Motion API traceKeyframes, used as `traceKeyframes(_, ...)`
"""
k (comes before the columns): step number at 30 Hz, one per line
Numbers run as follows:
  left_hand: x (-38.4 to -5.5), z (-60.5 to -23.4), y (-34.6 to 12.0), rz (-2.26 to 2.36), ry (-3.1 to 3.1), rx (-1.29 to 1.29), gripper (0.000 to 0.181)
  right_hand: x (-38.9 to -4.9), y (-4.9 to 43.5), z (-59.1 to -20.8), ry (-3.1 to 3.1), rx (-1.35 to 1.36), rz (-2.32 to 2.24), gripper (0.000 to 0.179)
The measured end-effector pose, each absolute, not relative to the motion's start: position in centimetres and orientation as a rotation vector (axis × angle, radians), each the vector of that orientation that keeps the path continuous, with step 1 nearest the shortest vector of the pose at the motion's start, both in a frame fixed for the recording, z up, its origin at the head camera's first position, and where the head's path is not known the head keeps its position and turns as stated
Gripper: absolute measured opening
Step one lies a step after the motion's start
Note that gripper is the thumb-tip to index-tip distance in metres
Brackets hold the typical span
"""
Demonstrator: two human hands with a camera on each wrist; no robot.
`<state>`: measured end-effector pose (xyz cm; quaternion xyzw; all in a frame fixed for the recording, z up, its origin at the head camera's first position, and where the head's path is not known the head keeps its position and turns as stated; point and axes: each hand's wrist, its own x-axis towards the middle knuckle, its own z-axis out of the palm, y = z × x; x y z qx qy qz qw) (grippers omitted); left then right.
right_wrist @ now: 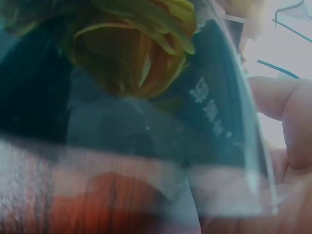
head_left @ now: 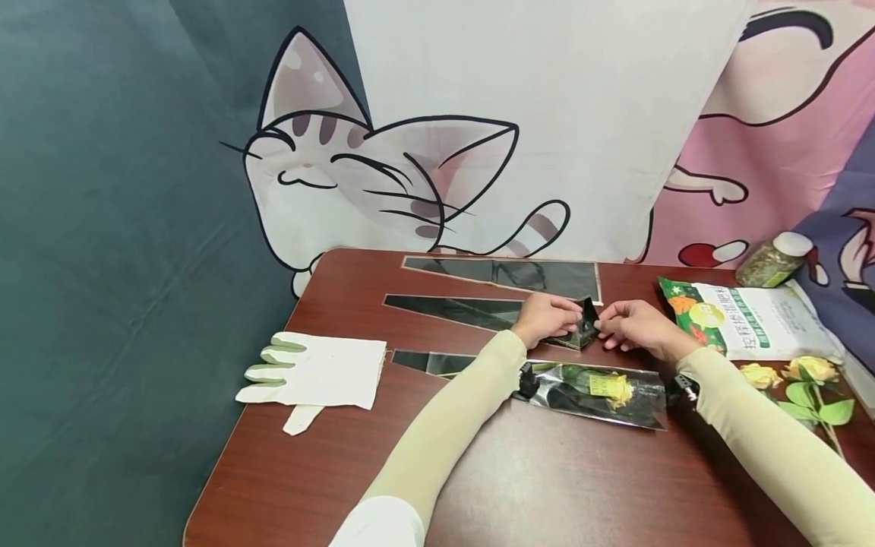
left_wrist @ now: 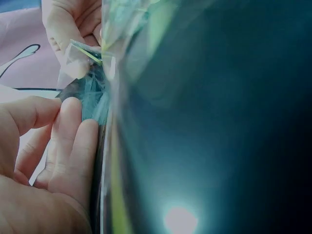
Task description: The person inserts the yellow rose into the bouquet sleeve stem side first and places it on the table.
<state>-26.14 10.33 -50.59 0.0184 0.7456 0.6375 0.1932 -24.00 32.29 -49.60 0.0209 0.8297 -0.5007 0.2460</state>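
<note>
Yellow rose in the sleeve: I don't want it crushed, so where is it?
In the head view, the yellow rose lies right of centre in its sleeve, on the near side of the left hand and right hand.

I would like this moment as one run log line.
left grip: pinches middle bag | right grip: pinches its edge | wrapped rose: on table

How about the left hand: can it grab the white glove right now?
Probably yes, if the left hand lets go of the dark wrapper: the white glove lies uncovered on the table.

Cartoon backdrop [head_left: 547,83] (smiling cat [head_left: 321,213]) behind 1 red-brown table [head_left: 547,486].
</note>
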Motion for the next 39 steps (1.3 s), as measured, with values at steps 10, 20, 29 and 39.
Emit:
traceKeyframes(10, -26.0, -50.7, 10.7, 1.770, 2.090, 0.089, 0.010, -22.8, 34.0, -48.6, 2.312, 0.016, -1.408, 0.039)
traceKeyframes(20, -25.9, -50.9, 10.5, 1.766, 2.117, 0.101, 0.008, -20.4, 35.8, -46.9, 2.406, 0.020, -1.458, 0.036)
traceKeyframes(29, -25.9, -50.9, 10.2, 1.788, 2.117, 0.076, 0.008, -16.8, 37.3, -46.0, 2.598, -0.008, -1.513, 0.008)
traceKeyframes(39, -25.9, -50.8, 10.1, 1.800, 2.091, 0.049, 0.009, -12.8, 38.3, -45.6, 2.633, 0.053, -1.646, 0.008)
